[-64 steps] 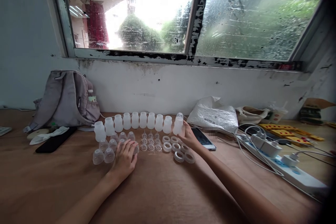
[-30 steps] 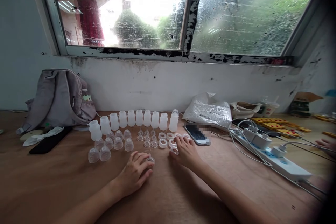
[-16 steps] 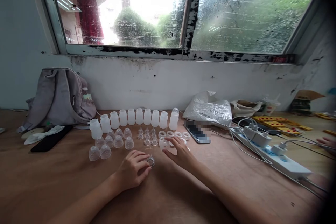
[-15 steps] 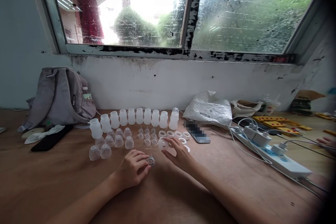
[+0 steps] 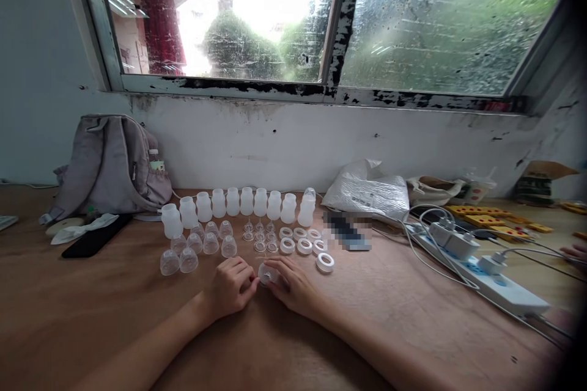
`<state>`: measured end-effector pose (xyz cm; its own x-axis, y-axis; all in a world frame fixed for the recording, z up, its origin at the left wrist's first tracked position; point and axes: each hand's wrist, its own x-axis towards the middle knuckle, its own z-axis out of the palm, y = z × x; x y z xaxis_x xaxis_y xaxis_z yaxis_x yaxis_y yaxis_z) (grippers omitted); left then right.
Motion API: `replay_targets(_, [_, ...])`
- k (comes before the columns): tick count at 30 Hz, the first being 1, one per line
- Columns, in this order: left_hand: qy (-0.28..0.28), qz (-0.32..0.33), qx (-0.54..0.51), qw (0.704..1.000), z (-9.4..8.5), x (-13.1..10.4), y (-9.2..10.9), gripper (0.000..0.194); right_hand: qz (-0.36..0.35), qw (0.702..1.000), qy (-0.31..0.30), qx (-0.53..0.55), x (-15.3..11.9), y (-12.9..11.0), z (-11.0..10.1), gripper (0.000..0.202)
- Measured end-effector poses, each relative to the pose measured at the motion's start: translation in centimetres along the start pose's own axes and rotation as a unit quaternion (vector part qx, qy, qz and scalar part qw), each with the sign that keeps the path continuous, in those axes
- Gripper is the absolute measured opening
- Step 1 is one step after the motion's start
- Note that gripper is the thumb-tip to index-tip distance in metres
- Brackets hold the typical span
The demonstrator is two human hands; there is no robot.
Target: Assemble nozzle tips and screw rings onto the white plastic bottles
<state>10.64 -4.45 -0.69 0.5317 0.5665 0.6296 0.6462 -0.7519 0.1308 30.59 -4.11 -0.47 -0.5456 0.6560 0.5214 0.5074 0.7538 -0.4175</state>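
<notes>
A round translucent white disc (image 5: 267, 273), seemingly a baby-bottle part, is held at the table surface between my hands. My right hand (image 5: 293, 287) pinches it from the right with bent fingers and thumb. My left hand (image 5: 233, 283) is closed, its fingertips against the disc's left edge; what they grip is hidden. No clear nipple shows beneath the disc. Just behind are several clear bottle nipples (image 5: 260, 236) and white collar rings (image 5: 304, 246); one ring (image 5: 325, 263) sits nearer on the right. Left of my hands stand several clear domed caps (image 5: 188, 260).
White bottles (image 5: 233, 201) stand in a row behind; the rightmost one (image 5: 307, 208) wears a cap. A phone (image 5: 348, 232), silver bag (image 5: 367, 189) and power strip (image 5: 499, 287) with cables lie rightward. A backpack (image 5: 114, 165) and black case (image 5: 96, 236) are left. Another person's hand (image 5: 575, 252) shows far right.
My right hand has carried the disc left and nearer, from beside the rings to my left hand. The nipple that stood beside my left fingers is now hidden. The view has shifted slightly.
</notes>
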Motion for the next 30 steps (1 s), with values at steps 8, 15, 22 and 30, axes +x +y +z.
replay_targets(8, [-0.004, 0.004, 0.002, 1.0, 0.19, -0.07, 0.1, 0.012, 0.047, 0.998, -0.026, -0.025, -0.11, 0.1, 0.35, 0.033])
replay_targets(15, [-0.023, 0.018, -0.018, 0.999, 0.06, 0.04, 0.11, 0.013, 0.038, 0.997, -0.044, -0.043, -0.08, -0.13, 0.1, 0.034])
replay_targets(22, [-0.075, 0.053, -0.036, 0.995, -0.67, 0.32, 0.69, 0.026, 0.034, 0.998, -0.046, -0.023, -0.16, 0.28, -0.04, 0.041])
replay_targets(30, [-0.115, 0.034, -0.074, 0.99, -0.75, 0.49, 0.85, 0.036, 0.033, 0.998, -0.05, 0.007, -0.34, 0.34, -0.48, 0.046])
